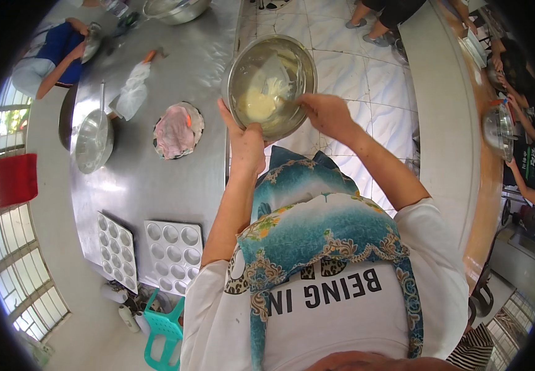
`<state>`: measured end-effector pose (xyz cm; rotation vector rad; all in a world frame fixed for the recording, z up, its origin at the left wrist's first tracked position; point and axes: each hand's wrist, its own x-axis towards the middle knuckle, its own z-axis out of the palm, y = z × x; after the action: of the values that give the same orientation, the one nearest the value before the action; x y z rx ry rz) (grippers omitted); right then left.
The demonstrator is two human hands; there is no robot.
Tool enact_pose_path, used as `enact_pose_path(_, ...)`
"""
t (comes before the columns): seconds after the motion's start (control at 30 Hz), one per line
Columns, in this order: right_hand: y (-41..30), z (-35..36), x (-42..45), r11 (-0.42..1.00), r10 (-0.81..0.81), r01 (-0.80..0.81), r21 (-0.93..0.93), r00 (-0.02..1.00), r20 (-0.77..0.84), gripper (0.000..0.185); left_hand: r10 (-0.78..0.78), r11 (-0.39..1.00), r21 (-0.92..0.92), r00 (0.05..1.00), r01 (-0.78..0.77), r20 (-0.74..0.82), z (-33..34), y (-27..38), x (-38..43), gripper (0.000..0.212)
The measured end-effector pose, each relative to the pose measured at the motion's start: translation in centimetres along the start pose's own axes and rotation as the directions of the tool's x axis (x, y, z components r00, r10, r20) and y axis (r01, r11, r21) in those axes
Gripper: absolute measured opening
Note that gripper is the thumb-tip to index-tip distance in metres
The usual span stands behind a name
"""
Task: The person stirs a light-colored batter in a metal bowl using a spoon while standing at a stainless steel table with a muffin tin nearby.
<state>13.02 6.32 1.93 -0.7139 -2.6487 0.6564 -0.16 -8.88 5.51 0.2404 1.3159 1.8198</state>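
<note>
My left hand (pixel 247 146) grips the lower left rim of a stainless steel mixing bowl (pixel 234 92). The bowl is tilted toward me, past the table's edge and above the tiled floor. Pale yellow batter (pixel 257 105) lies in its bottom, with smears up the wall. My right hand (pixel 327 117) is at the bowl's right rim, closed around a mixing utensil (pixel 282 99) whose end reaches into the batter. The utensil's kind is hard to make out, and my fingers hide its handle.
On the steel table (pixel 175 190) at left are a pink cloth (pixel 175 132), a white plastic bag (pixel 135 90), another metal bowl (pixel 92 146) and two muffin tins (pixel 175 250) (pixel 118 248). A green plastic stool (pixel 165 322) stands below. Other people work at both sides; a counter (pixel 450 139) runs along the right.
</note>
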Motion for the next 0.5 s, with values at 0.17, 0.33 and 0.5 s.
enact_pose_path(0.17,-1.9,1.7,-0.8,0.946,0.130,-0.161,0.280,0.983,0.127,0.019,-0.025,1.000,-0.015,0.997,0.024,-0.074,0.5,-0.3,0.1,0.083)
enact_pose_path(0.33,-2.2,-0.5,1.1,0.881,0.146,-0.208,0.425,0.974,0.173,0.018,-0.054,0.996,-0.078,0.998,0.052,-0.020,0.9,-0.3,-0.2,0.073)
enact_pose_path(0.5,-4.3,-6.8,1.5,0.944,0.007,0.019,0.330,0.997,-0.077,0.016,-0.074,0.988,-0.130,0.996,0.080,0.056,-0.1,-0.4,0.1,0.060)
